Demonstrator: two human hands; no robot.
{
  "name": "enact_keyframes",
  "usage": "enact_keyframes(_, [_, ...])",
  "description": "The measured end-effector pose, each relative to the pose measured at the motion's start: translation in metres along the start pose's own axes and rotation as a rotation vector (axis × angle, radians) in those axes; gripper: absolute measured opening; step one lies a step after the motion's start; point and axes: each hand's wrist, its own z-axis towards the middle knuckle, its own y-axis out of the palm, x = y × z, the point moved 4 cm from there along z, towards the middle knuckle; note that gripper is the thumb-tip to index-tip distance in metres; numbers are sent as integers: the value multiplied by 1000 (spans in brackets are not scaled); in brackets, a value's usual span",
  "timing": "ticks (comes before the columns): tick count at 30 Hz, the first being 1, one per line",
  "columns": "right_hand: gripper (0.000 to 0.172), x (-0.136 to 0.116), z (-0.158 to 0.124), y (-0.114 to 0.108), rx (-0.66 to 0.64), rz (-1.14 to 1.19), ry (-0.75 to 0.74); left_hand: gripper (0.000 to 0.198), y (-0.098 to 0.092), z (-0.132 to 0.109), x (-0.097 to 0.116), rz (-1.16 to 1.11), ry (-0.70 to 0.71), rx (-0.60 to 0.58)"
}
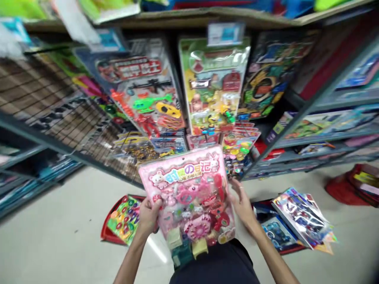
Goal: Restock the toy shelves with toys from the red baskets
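Shop-aisle floor below hands. Pinching L edge of pink toy pack w/ left hand; at R edge w/ right hand, can't tell if gripping. Could tilt if held one-sided, or snag hung packs just beyond.

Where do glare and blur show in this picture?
Head view: white glare on the shiny package at right; a bright streak reflected on the floor; blurred print on the top-centre price tag; the pink toy pack comparatively clear.
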Motion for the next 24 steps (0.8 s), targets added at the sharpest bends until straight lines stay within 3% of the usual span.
enact_keyframes(3, [63,16,-24,-38,52,43,112,50,60,0,30,-151,74,-73])
enact_keyframes(7, [67,-12,-21,-79,265,195,89,57,125,-10,86,-144,246,-207])
enact_keyframes(10, [68,-30,-5,-103,370,312,29,64,153,-21,125,-159,354,-319])
enact_keyframes(13, [62,-29,3,-116,446,327,31,65,163,-31,137,-153,435,-342])
enact_keyframes(15, [60,-18,2,-119,422,274,48,66,164,-35,122,-104,430,-302])
enact_keyframes(17, [60,2,-5,-119,351,190,71,70,163,-38,88,-35,379,-267])
enact_keyframes(20, [71,51,-18,-111,220,81,112,74,162,-42,17,74,300,-256])
enact_keyframes(24, [96,135,-21,-87,132,-52,95,82,165,-40,-78,208,226,-218])
